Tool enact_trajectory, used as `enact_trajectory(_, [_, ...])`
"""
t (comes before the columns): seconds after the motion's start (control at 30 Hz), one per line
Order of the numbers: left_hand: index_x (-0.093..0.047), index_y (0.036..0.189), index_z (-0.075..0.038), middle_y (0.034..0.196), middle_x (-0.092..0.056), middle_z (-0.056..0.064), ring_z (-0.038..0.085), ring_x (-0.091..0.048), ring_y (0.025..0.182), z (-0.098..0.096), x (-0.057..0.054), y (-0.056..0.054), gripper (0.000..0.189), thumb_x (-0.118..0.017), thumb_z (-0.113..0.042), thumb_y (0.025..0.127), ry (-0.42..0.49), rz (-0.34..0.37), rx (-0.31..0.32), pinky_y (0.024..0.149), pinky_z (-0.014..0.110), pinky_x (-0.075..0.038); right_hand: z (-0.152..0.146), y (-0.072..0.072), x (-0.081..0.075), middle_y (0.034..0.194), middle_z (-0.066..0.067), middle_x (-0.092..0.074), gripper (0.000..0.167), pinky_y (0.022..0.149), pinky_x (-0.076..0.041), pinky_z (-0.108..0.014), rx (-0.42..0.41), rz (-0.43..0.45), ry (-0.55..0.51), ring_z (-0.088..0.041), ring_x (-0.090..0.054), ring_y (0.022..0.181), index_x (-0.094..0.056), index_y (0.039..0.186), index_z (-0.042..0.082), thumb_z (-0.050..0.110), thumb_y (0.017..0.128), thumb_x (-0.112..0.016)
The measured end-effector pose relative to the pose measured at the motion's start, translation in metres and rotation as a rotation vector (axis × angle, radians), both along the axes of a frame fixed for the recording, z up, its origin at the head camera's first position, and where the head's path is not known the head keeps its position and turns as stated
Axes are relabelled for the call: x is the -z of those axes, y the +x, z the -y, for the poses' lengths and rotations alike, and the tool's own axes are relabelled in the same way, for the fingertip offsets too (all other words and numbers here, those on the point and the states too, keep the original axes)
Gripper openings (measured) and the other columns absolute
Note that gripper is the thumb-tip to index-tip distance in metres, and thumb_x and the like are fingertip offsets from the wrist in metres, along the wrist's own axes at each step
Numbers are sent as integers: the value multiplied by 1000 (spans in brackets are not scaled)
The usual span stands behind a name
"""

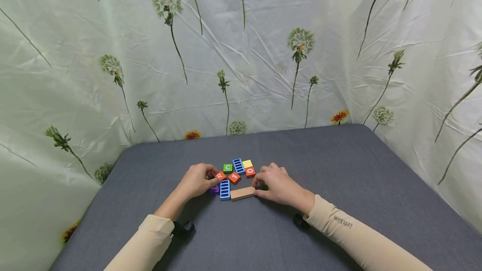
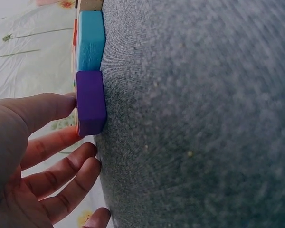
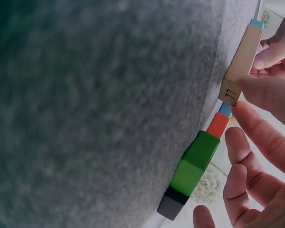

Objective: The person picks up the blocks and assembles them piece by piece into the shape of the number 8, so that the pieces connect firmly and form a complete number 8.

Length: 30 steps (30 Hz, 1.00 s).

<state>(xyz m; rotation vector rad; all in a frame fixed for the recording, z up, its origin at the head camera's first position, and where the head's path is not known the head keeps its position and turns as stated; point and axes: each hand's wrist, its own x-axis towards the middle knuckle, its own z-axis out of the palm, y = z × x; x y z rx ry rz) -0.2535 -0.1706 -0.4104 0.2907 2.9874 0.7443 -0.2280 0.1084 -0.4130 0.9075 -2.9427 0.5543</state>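
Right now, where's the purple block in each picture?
Head: the purple block sits a bit left of and below the middle, beside the left hand.
Left wrist: left of the middle, about halfway up.
Right wrist: can't see it.
Shared landmark: the grey tabletop.

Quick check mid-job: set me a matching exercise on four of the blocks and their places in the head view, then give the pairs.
1. Tan block
2. Green C block
3. Yellow block
4. Purple block

a. Immediately left of the farther blue ladder-patterned block
b. Immediately left of the nearer blue ladder-patterned block
c. At the fingertips of the right hand
d. Just beyond the block marked 0

Pairs: 1-c; 2-a; 3-d; 4-b
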Motion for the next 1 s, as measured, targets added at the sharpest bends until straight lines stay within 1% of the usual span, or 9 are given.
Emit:
enact_trajectory(0.13, [-80, 107, -9, 93, -73, 2, 14, -60, 84, -1, 0, -1, 21, -84, -25, 94, -4, 6, -12, 76, 36, -52, 1, 2, 1, 91, 5, -63, 11, 78, -34, -39, -6, -13, 0, -15, -45, 87, -79, 99, 23, 28, 92, -87])
enact_trajectory(0.37, [-79, 108, -9, 96, -74, 3, 15, -61, 84, -1, -1, -1, 23, -84, -26, 94, -4, 23, -20, 77, 37, -53, 2, 4, 1, 91, 5, -61, 13, 78, -33, -39, -3, -1, 15, -15, -44, 87, -78, 101, 23, 29, 93, -86])
enact_trajectory(0.53, [-80, 108, -8, 97, -74, 3, 14, -62, 85, -1, 0, -2, 23, -84, -26, 95, 1, 20, -27, 79, 37, -54, 3, 4, 0, 91, 5, -61, 18, 79, -33, -40, 0, 7, 33, -15, -44, 87, -79, 104, 22, 31, 92, -87])
enact_trajectory(0.63, [-80, 107, -8, 96, -75, 2, 13, -62, 83, 0, 1, -2, 23, -84, -27, 94, -5, 13, -23, 77, 36, -54, 3, 4, 0, 92, 5, -63, 20, 80, -35, -41, -6, 4, 36, -15, -45, 88, -79, 106, 21, 31, 91, -88])
enact_trajectory(0.77, [-80, 104, -9, 93, -74, 1, 12, -61, 80, 1, 1, -4, 20, -84, -26, 94, -18, 6, -14, 74, 34, -53, 1, 3, 1, 93, 6, -65, 20, 82, -37, -40, -33, -28, 23, -12, -48, 88, -81, 106, 20, 31, 91, -88])
enact_trajectory(1.0, [-80, 102, -10, 91, -74, -1, 12, -62, 80, 1, -1, -6, 19, -85, -25, 91, -31, 17, -12, 73, 33, -51, -5, 3, 1, 88, 9, -66, 18, 76, -39, -30, -92, -110, 4, -8, -51, 84, -82, 103, 18, 30, 90, -88])
